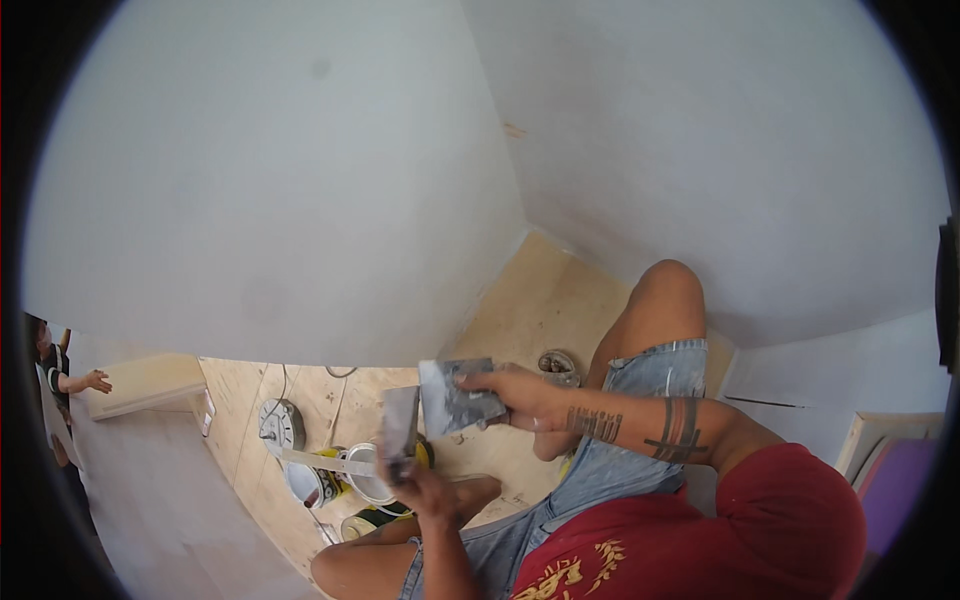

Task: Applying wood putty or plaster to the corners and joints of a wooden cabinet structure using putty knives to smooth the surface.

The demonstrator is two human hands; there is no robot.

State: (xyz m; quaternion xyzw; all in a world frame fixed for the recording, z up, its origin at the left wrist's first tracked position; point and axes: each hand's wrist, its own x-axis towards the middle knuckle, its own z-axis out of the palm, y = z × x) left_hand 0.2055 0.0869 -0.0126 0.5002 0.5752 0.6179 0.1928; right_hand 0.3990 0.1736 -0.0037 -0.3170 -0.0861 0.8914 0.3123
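Two blades, a narrow grey blade (402, 412) and a broad grey blade (455, 398) streaked white, are showing to the right of the open bucket (375, 488) beside the left hand (428, 492). That hand is gripping the narrow one; the right hand (525, 397) is clasping the broad one, its forearm reaching toward the bucket.

Broad grey squarish scraper blade (450, 398), smeared white along left side, held flat-faced in right hand (518, 393). Narrower grey rectangular scraper blade (401, 418), dark at base, upright in left hand (420, 488). Blades side by side; contact between edges unclear.
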